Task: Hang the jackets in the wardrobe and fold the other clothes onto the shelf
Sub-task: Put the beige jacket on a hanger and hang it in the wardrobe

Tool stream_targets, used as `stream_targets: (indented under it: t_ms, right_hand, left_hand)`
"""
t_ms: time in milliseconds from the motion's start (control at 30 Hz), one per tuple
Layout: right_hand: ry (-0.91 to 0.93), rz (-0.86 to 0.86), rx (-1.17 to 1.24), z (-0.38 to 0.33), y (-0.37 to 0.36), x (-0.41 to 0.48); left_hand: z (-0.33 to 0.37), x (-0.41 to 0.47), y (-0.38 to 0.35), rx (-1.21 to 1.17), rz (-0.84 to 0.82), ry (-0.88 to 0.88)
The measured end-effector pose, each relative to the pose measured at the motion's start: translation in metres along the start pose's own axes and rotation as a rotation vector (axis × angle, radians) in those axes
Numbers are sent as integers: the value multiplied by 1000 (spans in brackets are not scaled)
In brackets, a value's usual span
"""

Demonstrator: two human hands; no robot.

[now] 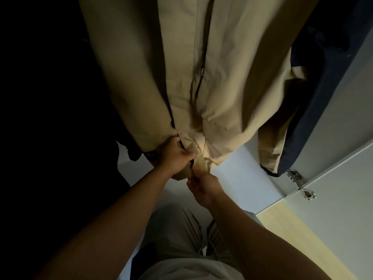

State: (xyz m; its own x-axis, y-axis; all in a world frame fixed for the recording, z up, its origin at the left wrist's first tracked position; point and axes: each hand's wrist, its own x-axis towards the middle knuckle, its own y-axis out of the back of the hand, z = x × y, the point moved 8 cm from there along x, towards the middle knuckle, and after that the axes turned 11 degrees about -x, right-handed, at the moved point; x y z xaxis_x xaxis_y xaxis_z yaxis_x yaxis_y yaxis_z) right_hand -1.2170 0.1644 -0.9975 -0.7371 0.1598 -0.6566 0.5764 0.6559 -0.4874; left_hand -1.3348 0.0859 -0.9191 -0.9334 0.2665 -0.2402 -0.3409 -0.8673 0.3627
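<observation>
Hanging item: beige jacket (222, 57), suspended inside the wardrobe (343, 128), front towards the camera, dark zip (198, 87) running down its centre.
Left hand (173, 156): fingers curled tight on the jacket's bottom hem, left of the zip line.
Right hand (203, 187): just below the left, fingers pinched together on the hem's lowest corner; exactly what they pinch cannot be told.
Neighbouring garments: navy garment (323, 98) hanging just right of the jacket, touching it; dark clothing (121, 128) to the left, in shadow.
Wardrobe fittings: white base panel (242, 174) beneath the hem; door (343, 199) open at right, metal hinge (300, 183) visible.
</observation>
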Motion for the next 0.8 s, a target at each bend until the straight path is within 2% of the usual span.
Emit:
stream_targets:
  t_ms: [200,267,333,400,467,600,700,800]
  right_hand:
    - [17,117,-44,-1,8,4]
    - [19,157,-134,-2,12,4]
    - [-1,232,-383,-5,18,3]
    - [-51,312,-732,-12,20,3]
    - [-48,353,-927,-22,17,5]
    - [192,460,-843,-68,-3,-11]
    - [423,566,-793,-115,-19,-42]
    - [609,595,-723,-156,-37,-76]
  left_hand:
    - [-3,2,-1,-10,8,17]
    - [-5,3,-1,-17,-3,26]
    - [-7,4,0,-10,-3,35]
    - [-8,4,1,-2,-2,54]
    - [-6,4,3,44,8,42]
    - [23,2,15,73,70,-72]
    - [63,-3,34,105,186,-194]
    - [113,-15,53,39,287,-318]
